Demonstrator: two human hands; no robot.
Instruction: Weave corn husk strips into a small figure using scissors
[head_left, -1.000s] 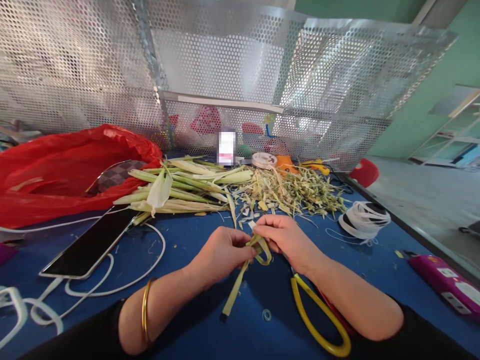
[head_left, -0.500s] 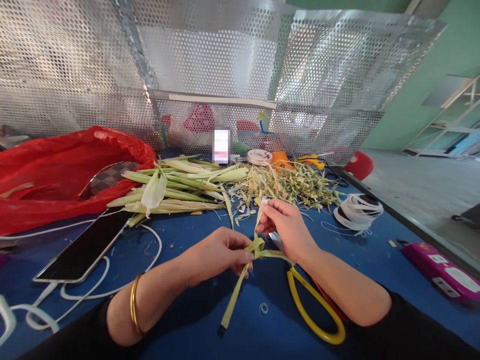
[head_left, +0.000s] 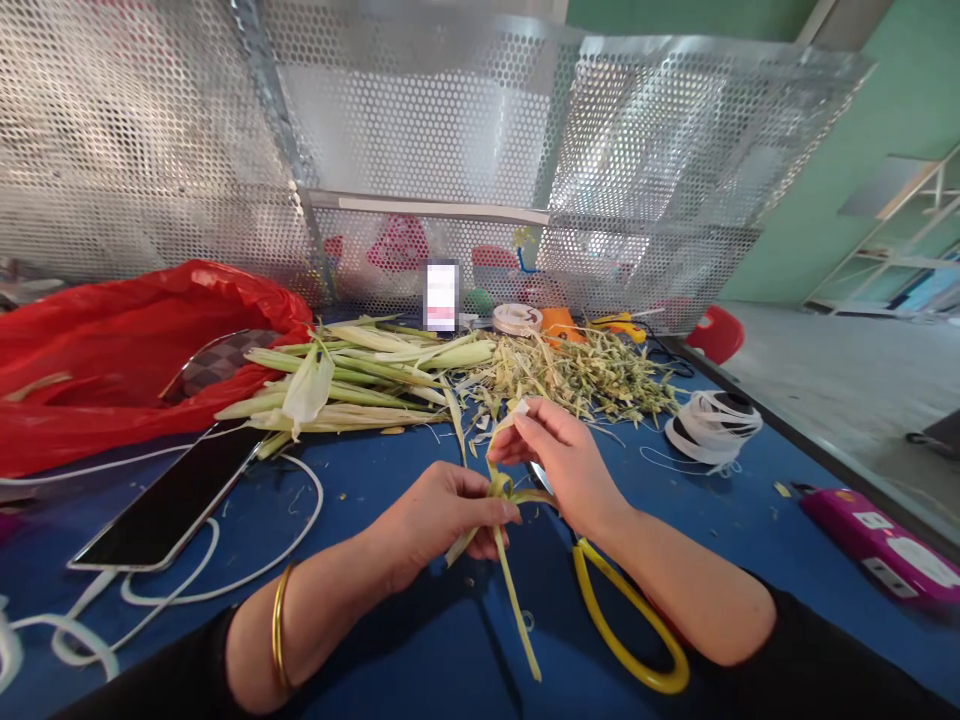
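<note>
My left hand [head_left: 439, 515] pinches a folded knot in a pale green leaf strip [head_left: 514, 590] over the blue table [head_left: 390, 650]. My right hand [head_left: 559, 455] pinches the strip's upper end, pulled up and back from the knot. The strip's free tail hangs down towards me. A gold bangle sits on my left wrist. Yellow-handled scissors [head_left: 626, 640] lie under my right forearm.
Behind my hands lie a bundle of green stalks [head_left: 352, 375] and a heap of trimmed scraps [head_left: 592, 375]. A phone [head_left: 169, 495] with white cable and a red plastic bag [head_left: 97, 345] are at left. A white cord spool [head_left: 712, 425] and a pink case [head_left: 877, 545] are at right. Perforated metal screens stand behind.
My right hand has drawn the strip's end up and away, tightening the loop into a knot. The long tail has swung from pointing left-down to hanging right-down.
</note>
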